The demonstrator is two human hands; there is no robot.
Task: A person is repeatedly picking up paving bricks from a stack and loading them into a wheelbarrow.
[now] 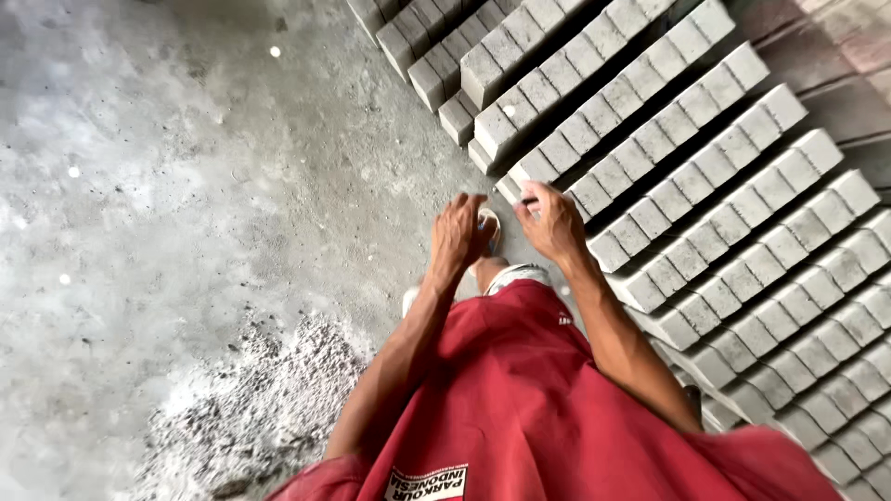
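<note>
A: Fig. — status?
B: Grey concrete paving blocks (pixel 705 213) stand in long rows, right of frame. Right hand (pixel 551 223) rests loosely curled fingers on the nearest row end; left hand (pixel 458 234) hangs just beside, fingers relaxed, holding nothing. No block lifted yet.
A: Surroundings?
B: Bare concrete floor (pixel 167 186), rubble patch (pixel 269 399), red shirt (pixel 520 399). Nothing obstructs.

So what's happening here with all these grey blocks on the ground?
A person in red clothing stands on a concrete floor beside long rows of grey concrete bricks laid out side by side. Both arms reach down toward the near end of the rows. The right hand is at the end brick of one row, fingers at its edge, though the grip itself is unclear. The left hand hangs just beside it, empty, above a sandalled foot.
</note>
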